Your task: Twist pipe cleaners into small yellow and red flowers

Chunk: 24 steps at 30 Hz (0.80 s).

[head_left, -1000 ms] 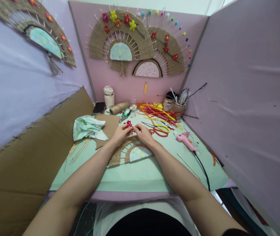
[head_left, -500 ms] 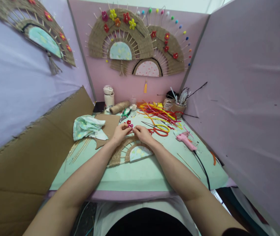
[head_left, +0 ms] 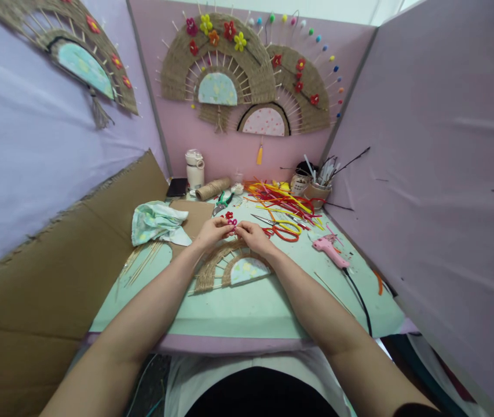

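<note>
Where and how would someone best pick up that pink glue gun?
Probably by the handle, wrapped just ahead of where the black cord comes out. Approaching from above and the near right, likely with the right hand, seems easiest: the glue gun lies flat on the table, its handle slanting that way.

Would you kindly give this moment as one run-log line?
left hand: holds pink loops | right hand: fingertips at loops, grip unclear | fan: on table, near wrists | glue gun: lying at right
</note>
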Available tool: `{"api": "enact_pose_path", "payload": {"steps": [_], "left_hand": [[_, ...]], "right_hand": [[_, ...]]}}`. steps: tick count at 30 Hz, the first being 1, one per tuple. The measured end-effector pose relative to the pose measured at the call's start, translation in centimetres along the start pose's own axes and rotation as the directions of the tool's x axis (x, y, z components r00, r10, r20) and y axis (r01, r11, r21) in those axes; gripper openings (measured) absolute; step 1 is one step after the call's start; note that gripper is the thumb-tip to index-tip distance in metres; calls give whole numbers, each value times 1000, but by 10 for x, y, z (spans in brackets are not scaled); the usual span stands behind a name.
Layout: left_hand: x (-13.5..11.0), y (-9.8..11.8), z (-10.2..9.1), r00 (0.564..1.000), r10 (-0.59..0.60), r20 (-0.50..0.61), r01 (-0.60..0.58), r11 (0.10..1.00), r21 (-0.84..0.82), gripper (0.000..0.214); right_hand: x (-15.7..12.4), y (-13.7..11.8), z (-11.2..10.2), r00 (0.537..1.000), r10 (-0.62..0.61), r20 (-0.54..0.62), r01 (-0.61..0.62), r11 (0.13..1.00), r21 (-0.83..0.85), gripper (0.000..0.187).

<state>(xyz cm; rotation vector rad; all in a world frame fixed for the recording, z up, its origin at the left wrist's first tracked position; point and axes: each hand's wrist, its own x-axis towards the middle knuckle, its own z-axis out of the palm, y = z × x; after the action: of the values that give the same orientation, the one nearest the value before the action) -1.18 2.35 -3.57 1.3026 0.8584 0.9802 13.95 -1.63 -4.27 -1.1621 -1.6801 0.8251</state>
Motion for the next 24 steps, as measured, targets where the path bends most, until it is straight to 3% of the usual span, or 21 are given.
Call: {"api": "enact_pose_path", "payload": {"steps": [5, 12, 17, 24], "left_hand": [[1, -1, -2, 1000, -5, 7, 5, 1000, -11, 33], [0, 5, 7, 992, 3, -128, -1, 1000, 14, 31], [-1, 6, 10, 984, 21, -179, -9, 998, 65, 29], [0, 2, 7, 988, 43, -148, -28, 995, 99, 33]], "right_hand": [[1, 1, 1, 1000, 5, -5, -5, 1000, 13, 25], [5, 8, -5, 988, 131, -79, -135, 990, -42, 40], [4, 4, -6, 989, 112, -96, -122, 987, -106, 34], [1, -1, -4, 994, 92, -64, -100, 986, -135, 27]]}}
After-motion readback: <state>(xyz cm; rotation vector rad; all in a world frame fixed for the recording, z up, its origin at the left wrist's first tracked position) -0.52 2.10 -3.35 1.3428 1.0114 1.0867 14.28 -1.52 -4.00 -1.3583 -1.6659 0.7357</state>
